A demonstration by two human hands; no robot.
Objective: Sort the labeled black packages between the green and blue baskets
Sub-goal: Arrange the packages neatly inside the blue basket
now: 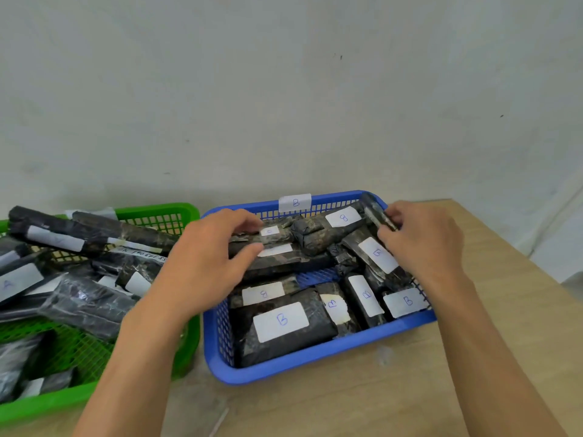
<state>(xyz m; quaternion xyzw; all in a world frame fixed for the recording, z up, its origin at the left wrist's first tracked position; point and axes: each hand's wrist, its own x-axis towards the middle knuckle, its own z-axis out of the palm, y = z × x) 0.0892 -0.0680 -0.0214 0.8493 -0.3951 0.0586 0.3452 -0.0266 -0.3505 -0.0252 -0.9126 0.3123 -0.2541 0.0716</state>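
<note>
**Q:** Two baskets, two hands: which relation governs the coming move?

**A:** Read from the left. Green basket (164,212) sits just beside blue basket (315,357); whether the rims touch cannot be determined. Black packages are heaped in it. Left hand (205,260) reaches across the shared edge into the blue basket and grips the left end of the long package (280,239), fingers curled over the top, thumb closing from below. The package's long axis runs left to right across the back half of the blue basket. The green basket therefore lies directly off the held end, and the left hand is judged the nearer one for any transfer to green.

**Q:** State of the right hand?

**A:** Right hand (422,244) works at the back right corner of the blue basket. Its fingers pinch the slim package (377,214), which leans tilted against the rim, well apart from the green basket.

**Q:** What is hidden or unreadable?

**A:**
- Long package: its small label is too small to read, and a second label below it lies partly under the thumb.
- Slim package: no label faces the camera.
- Green basket: cut off at the left and bottom edges. Most of its labels are blurred, though one at far left (19,280) looks like an A.
- Blue basket: the readable labels show B, matching the rim tag (295,202).
- Table (473,357): bears both baskets.
</note>
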